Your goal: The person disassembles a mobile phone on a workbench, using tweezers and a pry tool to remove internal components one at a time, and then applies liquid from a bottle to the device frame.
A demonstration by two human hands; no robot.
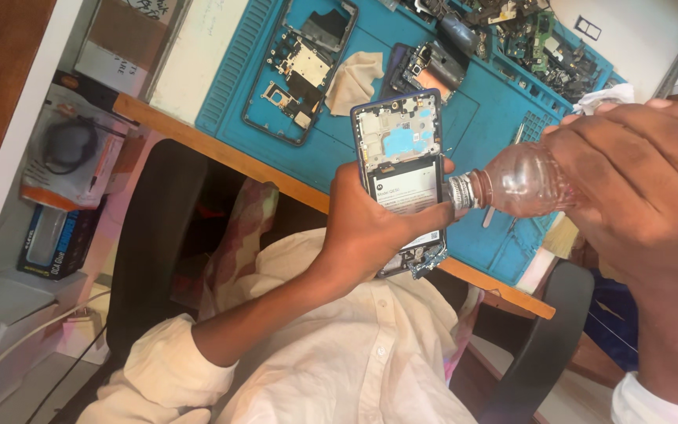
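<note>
My left hand [374, 228] grips an opened smartphone [399, 149] with its back cover off, so the metal frame, blue shield and white-labelled battery show. My right hand [641, 180] is wrapped around a small clear plastic bottle [523, 184] with pinkish liquid, tilted sideways. The bottle's threaded neck [460, 193] points at the phone's right edge, almost touching my left thumb. A scrap of white tissue [602, 98] sticks out behind my right fingers.
A blue repair mat [504, 118] covers the wooden desk [221, 149]. On it lie a second disassembled phone [301, 67], a third one [427, 69], a beige cloth [355, 78] and several circuit parts [539, 39]. Boxes [68, 157] sit on shelves at left.
</note>
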